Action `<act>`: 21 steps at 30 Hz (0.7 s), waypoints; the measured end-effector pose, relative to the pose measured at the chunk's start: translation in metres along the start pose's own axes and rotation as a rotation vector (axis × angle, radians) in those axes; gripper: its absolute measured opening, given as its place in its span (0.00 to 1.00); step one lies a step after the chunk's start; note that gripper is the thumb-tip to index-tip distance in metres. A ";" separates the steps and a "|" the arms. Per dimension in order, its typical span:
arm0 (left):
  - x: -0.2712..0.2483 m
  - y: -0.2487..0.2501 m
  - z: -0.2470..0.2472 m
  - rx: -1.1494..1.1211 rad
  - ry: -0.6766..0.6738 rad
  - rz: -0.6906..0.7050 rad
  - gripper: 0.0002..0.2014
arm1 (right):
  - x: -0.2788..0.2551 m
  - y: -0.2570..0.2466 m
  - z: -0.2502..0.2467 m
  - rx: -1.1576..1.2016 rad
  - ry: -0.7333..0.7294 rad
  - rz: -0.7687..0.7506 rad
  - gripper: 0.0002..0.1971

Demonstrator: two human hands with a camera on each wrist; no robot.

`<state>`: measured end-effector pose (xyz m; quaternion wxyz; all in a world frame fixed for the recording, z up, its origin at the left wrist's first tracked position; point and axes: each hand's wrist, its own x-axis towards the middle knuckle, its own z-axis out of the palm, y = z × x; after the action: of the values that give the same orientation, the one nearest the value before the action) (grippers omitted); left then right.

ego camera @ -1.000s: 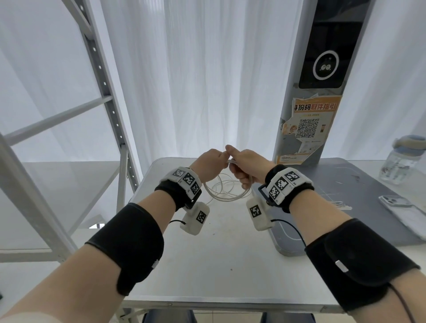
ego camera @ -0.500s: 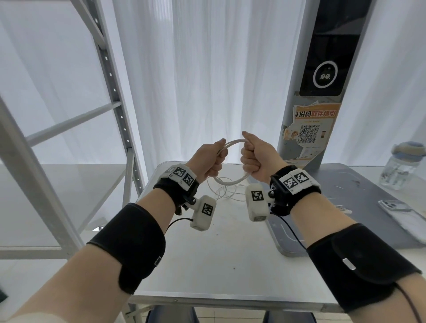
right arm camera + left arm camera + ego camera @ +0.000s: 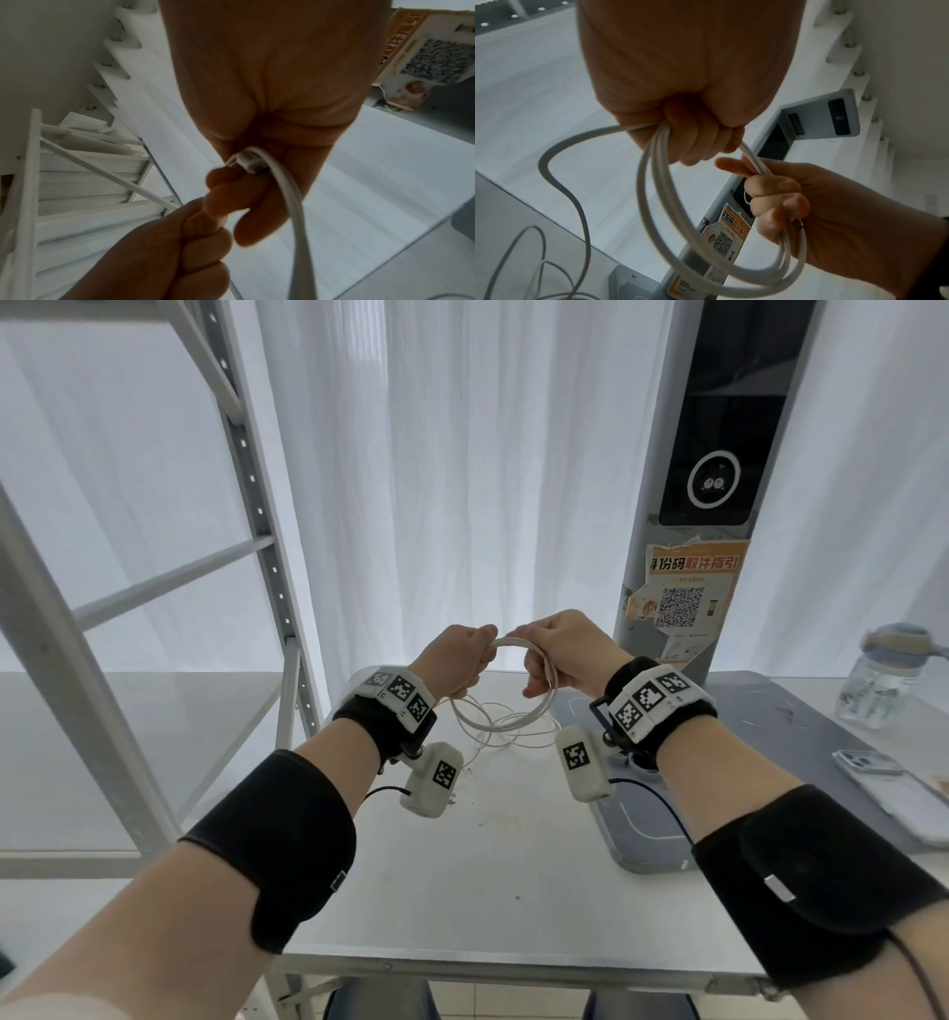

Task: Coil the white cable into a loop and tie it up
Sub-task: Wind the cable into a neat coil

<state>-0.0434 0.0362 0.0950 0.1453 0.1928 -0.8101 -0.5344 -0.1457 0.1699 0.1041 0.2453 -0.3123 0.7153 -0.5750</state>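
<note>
Cable: white cable (image 3: 506,706) coiling above the table (image 3: 462,891) — slack trailing toward 6 o'clock.
Left hand (image 3: 454,654): gripping coil at 9 o'clock, fingers curled.
Right hand (image 3: 562,649): clasping coil at 3 o'clock — fist-tight.

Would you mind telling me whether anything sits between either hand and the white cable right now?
Nothing visible does. The left hand and right hand both grip the white cable coil directly; its loose remainder trails onto the table.

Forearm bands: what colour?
Black, both forearm bands; clearest in the head view.
</note>
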 end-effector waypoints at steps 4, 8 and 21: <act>-0.001 0.003 0.005 0.048 -0.005 0.007 0.20 | -0.002 -0.005 0.002 -0.093 -0.018 0.040 0.13; -0.005 0.009 0.012 0.058 -0.025 0.029 0.21 | -0.005 -0.009 0.009 -0.190 0.018 0.085 0.17; -0.027 0.028 0.011 -0.107 0.053 0.113 0.23 | -0.028 -0.011 0.006 0.468 0.222 0.030 0.25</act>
<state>-0.0284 0.0675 0.1156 0.2066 0.1528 -0.7859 -0.5624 -0.1205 0.1853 0.1132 0.2394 -0.1714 0.5897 -0.7520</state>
